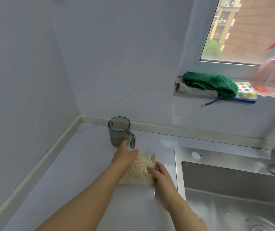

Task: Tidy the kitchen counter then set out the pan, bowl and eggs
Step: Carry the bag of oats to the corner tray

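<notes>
Stretched nearly straight, the fingers of the left hand (pixel 125 155) are laid over the far left corner of the bag of flakes (pixel 139 170), their tips reaching the foot of the grey measuring cup (pixel 119 130); nothing is clasped by it. On the bag's right edge the right hand (pixel 161 175) is set with fingers bent down, though whether the film is actually pinched cannot be told. The bag lies flat on the counter (pixel 83 180), just in front of the cup and just left of the sink (pixel 233 189). Tidying is judged barely begun, as no pan, bowl or eggs are in view. For a clean lift, the bag is best gathered at its mouth and supported from beneath, so that no flakes are spilled; the cup is best taken by its handle. A green cloth (pixel 211 84) and a pink spray bottle (pixel 270 75) are seen on the window sill, well apart from the hands
</notes>
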